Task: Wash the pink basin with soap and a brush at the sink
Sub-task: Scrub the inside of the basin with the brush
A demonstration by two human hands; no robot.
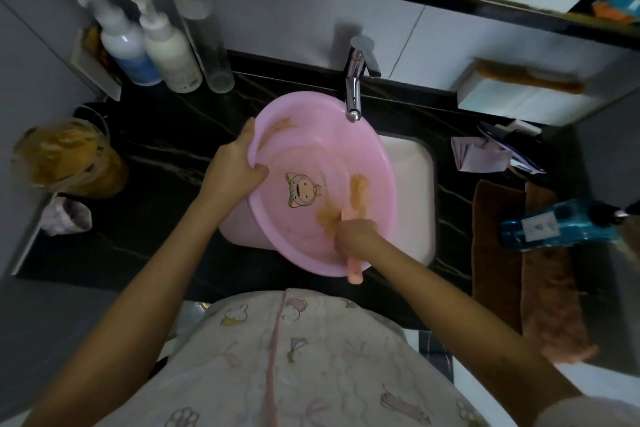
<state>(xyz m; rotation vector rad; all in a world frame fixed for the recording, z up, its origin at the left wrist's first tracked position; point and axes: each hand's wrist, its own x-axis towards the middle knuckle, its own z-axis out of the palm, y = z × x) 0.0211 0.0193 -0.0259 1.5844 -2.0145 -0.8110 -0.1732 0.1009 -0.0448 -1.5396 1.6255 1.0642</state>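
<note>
Basin (pixel 322 163) tilted over the sink (pixel 412 191), left hand (pixel 239 163) clamped on its left rim. Right hand (pixel 356 236) fisted round the brush (pixel 356 208), long axis near-to-far, bristles on the floor's right side; brown smear (pixel 277 130) at far left likely next.

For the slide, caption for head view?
Left hand tilts pink basin over sink; right hand scrubs it with brush.

**Bare arms, cartoon-print top**

Both forearms are bare right up to the frame's lower edge, no sleeves on them. The left hand (pixel 235 163) and right hand (pixel 356 236) wear no gloves. Down below, a cream garment (pixel 294 364) printed with pastel rabbits and bows, a pink stripe running straight down its middle.
</note>
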